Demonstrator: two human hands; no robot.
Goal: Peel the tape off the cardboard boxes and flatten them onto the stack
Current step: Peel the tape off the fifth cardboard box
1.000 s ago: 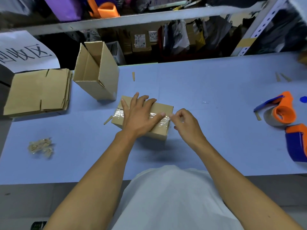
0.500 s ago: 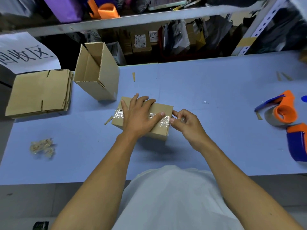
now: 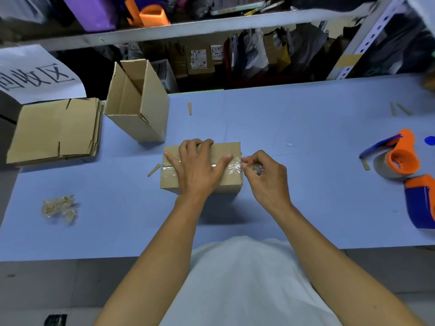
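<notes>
Left hand [image 3: 197, 170] presses the sealed box [image 3: 231, 182] flat-fingered while right hand [image 3: 266, 177] pinches the tape [image 3: 233, 166] end beside its fingertips — peeling barely begun, flattening onto the stack [image 3: 56, 130] left.

Bare table [image 3: 294, 118] lay open beyond and right of the taped box [image 3: 233, 182], while an upright open box [image 3: 141, 114] (just behind its left corner) and two tape dispensers [image 3: 400, 158] far right blocked passage.

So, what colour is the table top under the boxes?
Light blue table top, seen best in the head view.
</notes>
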